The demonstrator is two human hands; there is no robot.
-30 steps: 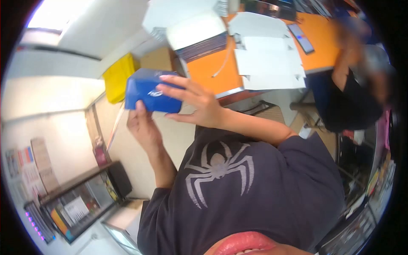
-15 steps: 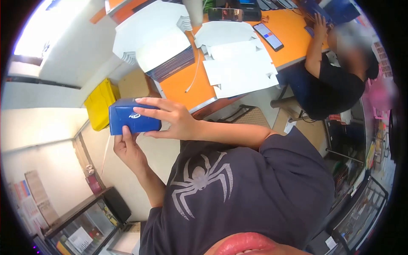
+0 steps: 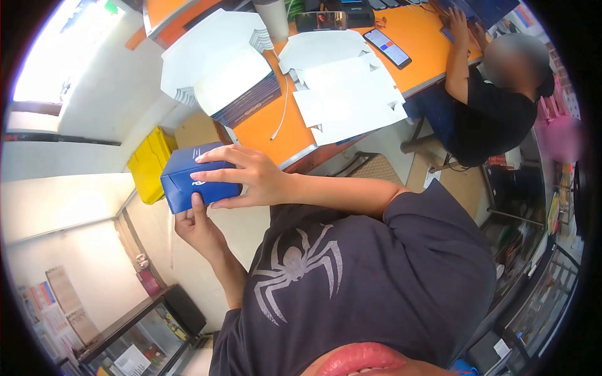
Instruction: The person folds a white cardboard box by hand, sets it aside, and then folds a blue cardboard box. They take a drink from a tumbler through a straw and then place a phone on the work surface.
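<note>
A small blue carton with white print is held between my two hands, tilted so that its top and one side show. My right hand lies over its right part, fingers across the carton and thumb along the lower edge. From below, my left hand grips the lower left, its thumb pressed on the side face and its other fingers mostly hidden behind the carton.
Flat white box blanks and a stack of folded blanks lie on the orange table, with a phone and a white cable. A yellow container stands left. A co-worker sits at right, handling something blue.
The carton has tipped, showing more of its top face, and sits slightly lower. Both hands have moved with it. My view has shifted a little.
</note>
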